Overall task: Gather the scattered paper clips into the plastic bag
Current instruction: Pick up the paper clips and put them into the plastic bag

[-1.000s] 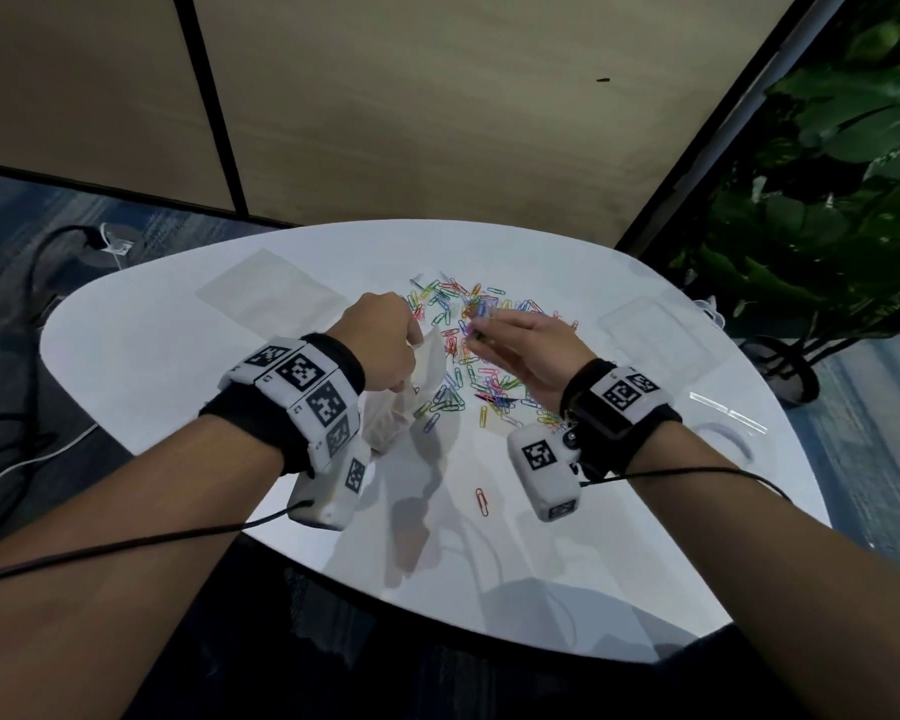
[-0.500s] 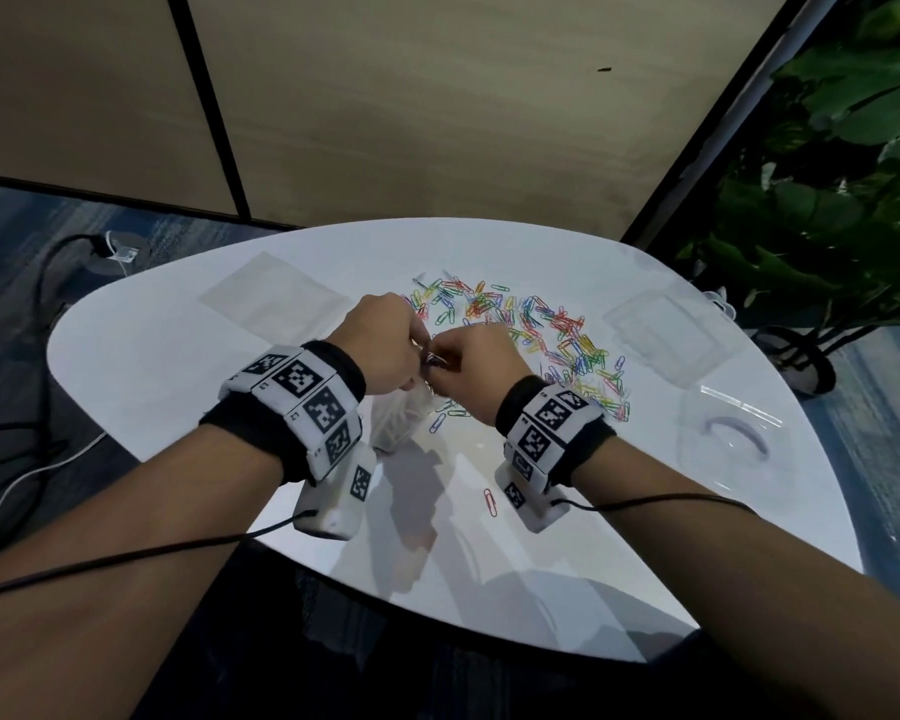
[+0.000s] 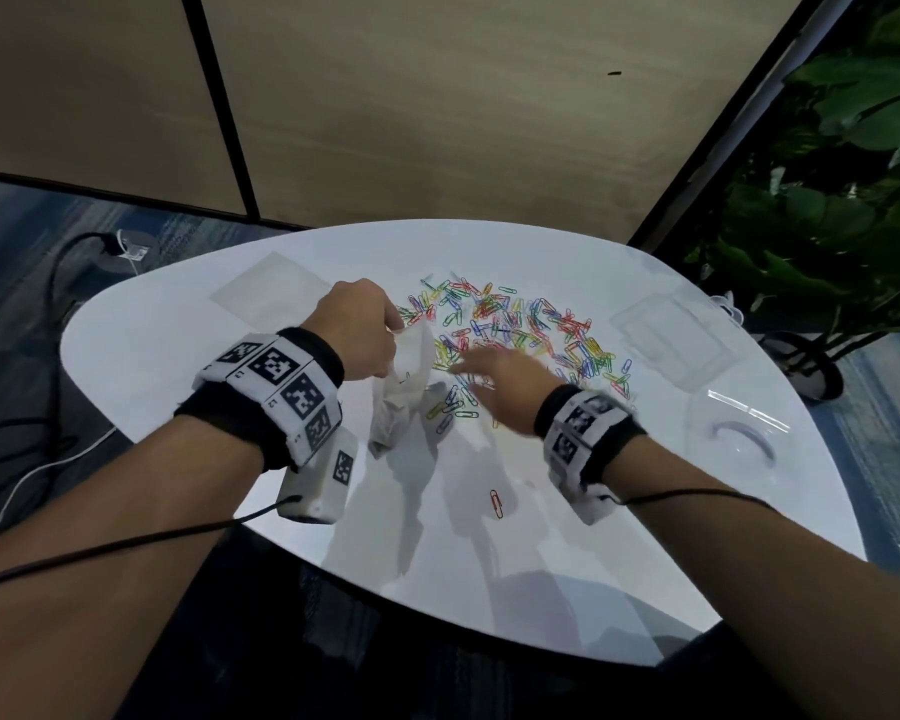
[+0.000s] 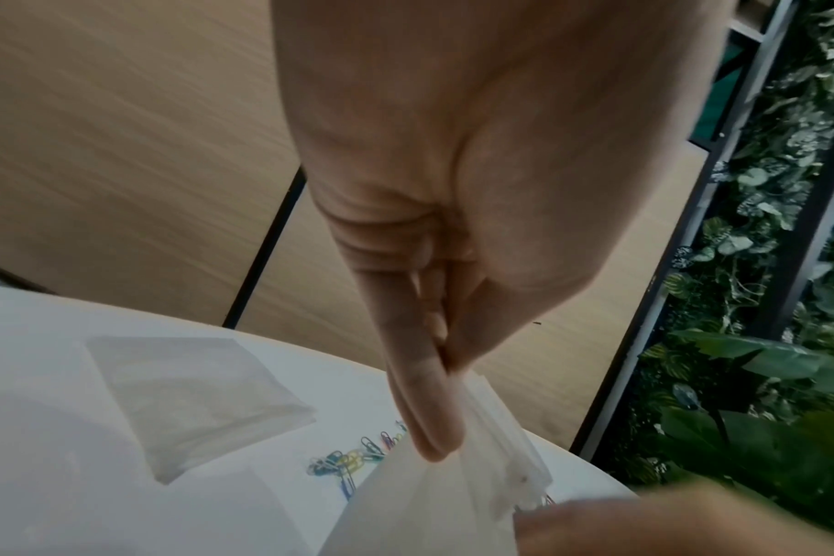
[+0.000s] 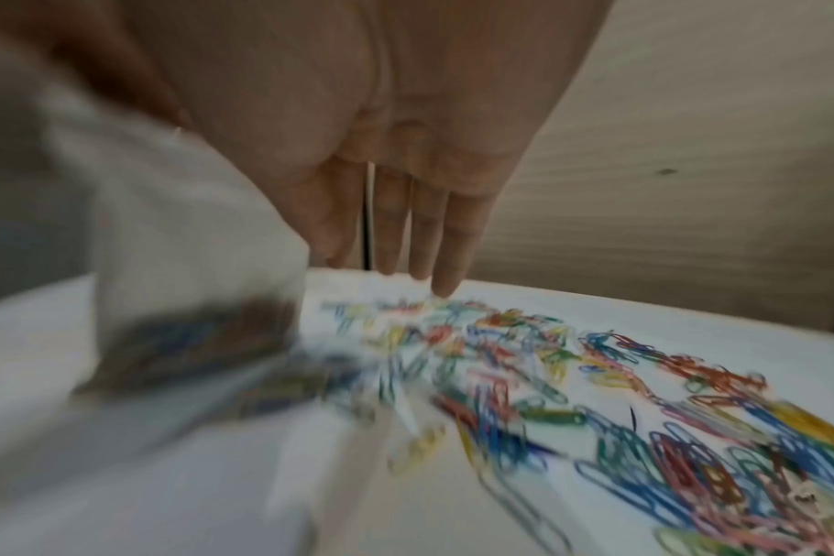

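My left hand (image 3: 358, 327) pinches the top edge of a small clear plastic bag (image 3: 404, 387) and holds it hanging just above the white table (image 3: 178, 356); the left wrist view shows thumb and fingers (image 4: 424, 383) clamped on the bag's rim (image 4: 491, 459). Some clips show dimly in the bag's bottom (image 5: 201, 338). Many coloured paper clips (image 3: 515, 330) lie scattered across the table's middle. My right hand (image 3: 494, 374), blurred with motion, hovers with straight fingers (image 5: 420, 233) over the near edge of the clips (image 5: 596, 395) and holds nothing.
A lone red clip (image 3: 497, 504) lies near the table's front. Flat clear bags lie at the back left (image 3: 268, 296) and right (image 3: 671, 330). A clear round lid (image 3: 739, 433) sits at the right edge. A leafy plant (image 3: 827, 200) stands beyond the table.
My right hand went from the clip pile to the bag's mouth by my left hand, then came away rightward and opened over the clips. The left hand kept its hold on the bag.
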The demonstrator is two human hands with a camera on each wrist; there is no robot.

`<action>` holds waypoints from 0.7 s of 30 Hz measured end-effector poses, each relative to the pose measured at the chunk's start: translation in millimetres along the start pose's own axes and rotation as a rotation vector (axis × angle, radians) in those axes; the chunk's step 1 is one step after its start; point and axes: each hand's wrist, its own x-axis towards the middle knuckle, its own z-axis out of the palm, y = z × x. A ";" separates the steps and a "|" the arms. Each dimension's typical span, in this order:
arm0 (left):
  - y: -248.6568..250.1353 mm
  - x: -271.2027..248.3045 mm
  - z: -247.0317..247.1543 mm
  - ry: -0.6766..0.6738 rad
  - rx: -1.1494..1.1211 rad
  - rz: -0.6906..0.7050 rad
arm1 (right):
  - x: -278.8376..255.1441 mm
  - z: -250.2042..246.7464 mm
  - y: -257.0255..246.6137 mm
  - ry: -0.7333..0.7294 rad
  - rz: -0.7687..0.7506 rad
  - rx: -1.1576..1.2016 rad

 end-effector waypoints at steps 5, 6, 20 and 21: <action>-5.7 -2.4 -3.2 -0.003 -0.001 0.010 | -2.4 67.0 -3.5 -0.204 -0.284 -0.554; -5.8 -2.6 -3.7 -0.002 -0.006 0.007 | -1.8 72.2 1.5 -0.183 -0.268 -0.570; 2.1 7.2 13.2 -0.073 0.037 0.008 | 14.5 53.1 56.2 0.044 0.096 -0.326; 2.5 7.0 14.4 -0.080 0.046 0.009 | 16.0 52.0 57.5 0.054 0.155 -0.277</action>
